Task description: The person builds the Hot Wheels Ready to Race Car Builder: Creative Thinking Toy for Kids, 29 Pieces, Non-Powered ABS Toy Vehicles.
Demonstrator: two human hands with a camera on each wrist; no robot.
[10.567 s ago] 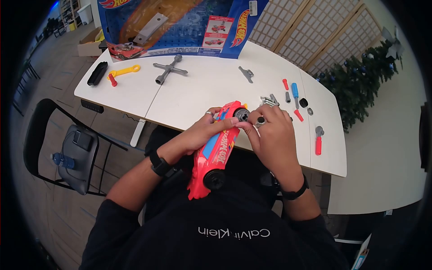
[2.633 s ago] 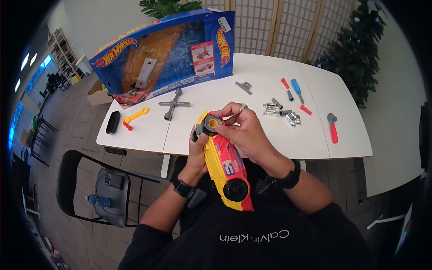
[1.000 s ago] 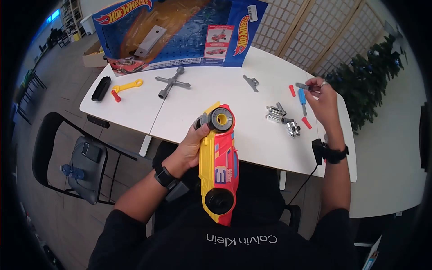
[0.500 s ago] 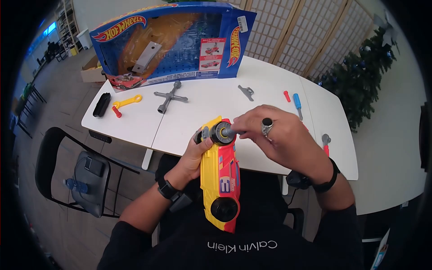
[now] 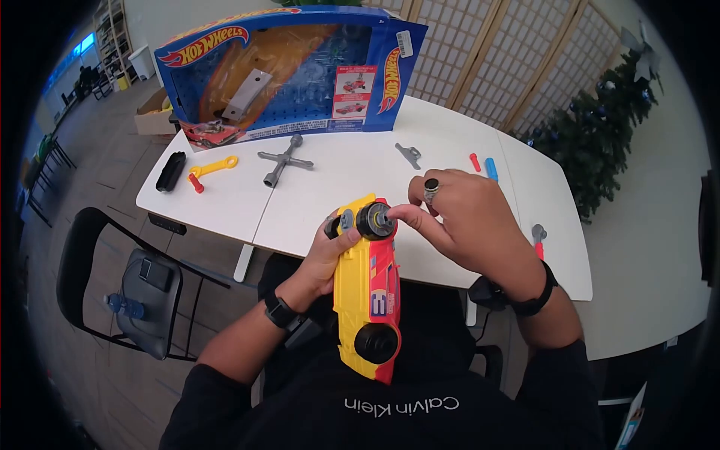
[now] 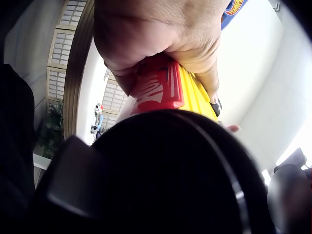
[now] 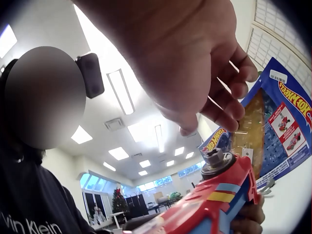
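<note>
My left hand (image 5: 319, 259) grips a red and yellow toy car (image 5: 356, 292) near one end, its thumb beside a black wheel (image 5: 366, 223). That wheel faces up towards my right hand, with a grey nut-like piece (image 5: 385, 218) in its centre. Over it is my right hand (image 5: 472, 217), fingers loosely bent around nothing. In the right wrist view its thumb is just apart from the grey piece (image 7: 217, 158), which stands up out of the wheel. A second black wheel (image 5: 376, 343) is at the car's near end. In the left wrist view the left palm (image 6: 156, 34) covers part of the car.
On the white table (image 5: 337, 187) lie a grey cross wrench (image 5: 285, 160), yellow wrench (image 5: 214, 166), red bolt (image 5: 196, 184), black part (image 5: 171, 171), grey bracket (image 5: 409, 155), blue-handled screwdriver (image 5: 491, 169) and red-handled tool (image 5: 539, 244). A large toy box (image 5: 300, 82) stands behind.
My right hand came back from the table's right side with a grey piece, set it in the wheel's centre and let go. The left hand still holds the car, now tilted slightly.
</note>
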